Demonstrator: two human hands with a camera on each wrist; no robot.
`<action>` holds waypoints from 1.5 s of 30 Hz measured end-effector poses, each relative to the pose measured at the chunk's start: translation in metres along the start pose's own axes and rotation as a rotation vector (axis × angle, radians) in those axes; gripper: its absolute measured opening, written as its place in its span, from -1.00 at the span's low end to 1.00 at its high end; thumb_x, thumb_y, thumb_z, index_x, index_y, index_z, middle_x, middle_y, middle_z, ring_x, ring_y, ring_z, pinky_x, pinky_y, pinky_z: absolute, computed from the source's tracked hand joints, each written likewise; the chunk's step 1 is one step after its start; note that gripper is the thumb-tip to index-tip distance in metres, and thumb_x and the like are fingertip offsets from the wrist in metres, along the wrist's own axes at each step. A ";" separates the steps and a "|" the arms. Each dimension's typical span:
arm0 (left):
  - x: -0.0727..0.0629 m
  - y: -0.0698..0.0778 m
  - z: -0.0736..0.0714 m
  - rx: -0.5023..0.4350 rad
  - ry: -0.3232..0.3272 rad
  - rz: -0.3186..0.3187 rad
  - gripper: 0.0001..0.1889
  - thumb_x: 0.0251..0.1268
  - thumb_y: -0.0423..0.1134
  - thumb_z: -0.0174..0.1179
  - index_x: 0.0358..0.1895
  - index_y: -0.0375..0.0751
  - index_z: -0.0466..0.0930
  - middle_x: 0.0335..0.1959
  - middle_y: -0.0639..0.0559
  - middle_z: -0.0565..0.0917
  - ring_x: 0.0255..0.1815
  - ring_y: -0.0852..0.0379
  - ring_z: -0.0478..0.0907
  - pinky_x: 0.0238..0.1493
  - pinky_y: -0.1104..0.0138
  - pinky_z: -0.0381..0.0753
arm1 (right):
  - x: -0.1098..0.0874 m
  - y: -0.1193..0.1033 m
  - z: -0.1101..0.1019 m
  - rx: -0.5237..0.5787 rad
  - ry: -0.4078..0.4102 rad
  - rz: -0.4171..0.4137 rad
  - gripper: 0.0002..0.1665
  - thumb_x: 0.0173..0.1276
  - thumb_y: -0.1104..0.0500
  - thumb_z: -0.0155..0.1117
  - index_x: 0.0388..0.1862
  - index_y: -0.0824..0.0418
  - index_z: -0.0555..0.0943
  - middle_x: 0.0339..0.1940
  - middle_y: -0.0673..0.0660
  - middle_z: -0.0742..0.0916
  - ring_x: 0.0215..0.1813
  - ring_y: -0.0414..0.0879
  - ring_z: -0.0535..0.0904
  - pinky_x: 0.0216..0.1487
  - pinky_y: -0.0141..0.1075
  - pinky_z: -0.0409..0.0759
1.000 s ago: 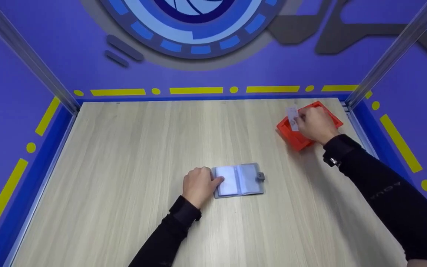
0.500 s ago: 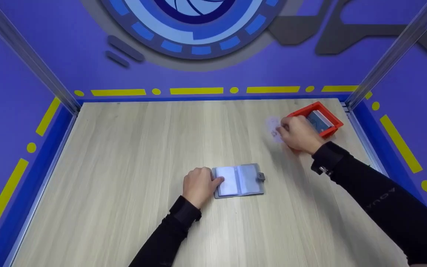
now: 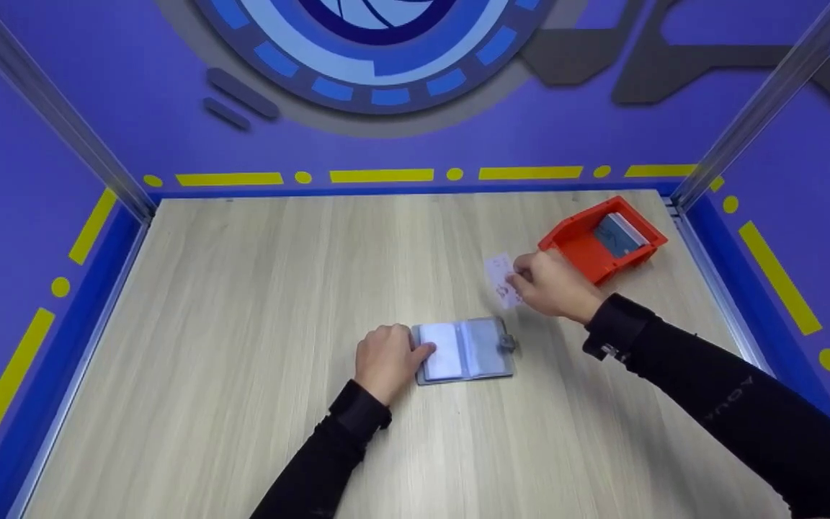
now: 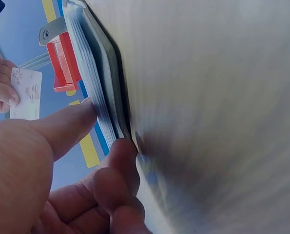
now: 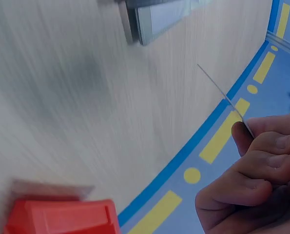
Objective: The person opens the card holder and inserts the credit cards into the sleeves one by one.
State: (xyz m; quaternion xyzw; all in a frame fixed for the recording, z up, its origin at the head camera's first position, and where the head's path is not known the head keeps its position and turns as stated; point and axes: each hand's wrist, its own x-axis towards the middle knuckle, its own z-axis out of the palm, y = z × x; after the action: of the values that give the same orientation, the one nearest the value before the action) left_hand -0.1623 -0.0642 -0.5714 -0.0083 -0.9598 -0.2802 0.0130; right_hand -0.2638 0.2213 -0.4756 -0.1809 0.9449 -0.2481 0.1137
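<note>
A grey card holder with clear sleeves lies spread on the table, its snap tab pointing right. My left hand pinches its left edge, thumb on top of the sleeves and curled fingers at the cover, as the left wrist view shows. Between thumb and fingers my right hand pinches a whitish card with small reddish print. That card is in the air, above and right of the card holder. In the right wrist view the card appears edge-on, as a thin line.
At the back right stands a red bin, with a stack of dark-topped cards inside. Blue-purple walls with yellow marks enclose the wooden table at the back and both sides.
My right hand has come out of the red bin with the card, moving left and toward the card holder. The cards left in the bin are now uncovered. My left hand stays put.
</note>
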 end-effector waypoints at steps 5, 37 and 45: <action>0.000 0.000 0.000 -0.004 -0.004 -0.001 -0.44 0.35 0.14 0.55 -0.68 -0.01 0.48 -0.63 0.20 0.48 -0.60 0.22 0.37 -0.56 0.30 0.27 | -0.002 -0.001 0.016 -0.006 -0.040 0.003 -0.76 0.66 0.11 0.32 0.01 0.28 0.77 -0.37 0.11 0.70 -0.35 -0.04 0.57 -0.23 -0.21 0.50; 0.000 0.001 0.000 0.000 0.000 -0.012 -0.49 0.33 0.13 0.56 -0.62 -0.03 0.54 -0.61 0.19 0.53 -0.59 0.22 0.39 -0.53 0.31 0.28 | -0.014 -0.012 0.067 0.157 -0.213 0.034 -0.51 0.60 0.18 0.31 -0.59 0.05 0.40 -0.62 -0.11 0.41 -0.52 -0.20 0.35 -0.45 -0.34 0.25; -0.001 0.001 -0.001 0.009 -0.004 0.005 -0.49 0.34 0.12 0.56 -0.62 -0.06 0.56 -0.61 0.19 0.53 -0.59 0.23 0.38 -0.55 0.32 0.28 | -0.015 -0.015 0.071 0.181 -0.236 0.055 -0.50 0.58 0.19 0.31 -0.61 0.04 0.40 -0.64 -0.11 0.40 -0.52 -0.21 0.35 -0.45 -0.35 0.25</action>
State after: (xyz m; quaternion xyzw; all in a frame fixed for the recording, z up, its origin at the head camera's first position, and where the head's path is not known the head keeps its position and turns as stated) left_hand -0.1615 -0.0639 -0.5705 -0.0110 -0.9610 -0.2760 0.0119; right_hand -0.2240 0.1852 -0.5263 -0.1719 0.9033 -0.3060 0.2467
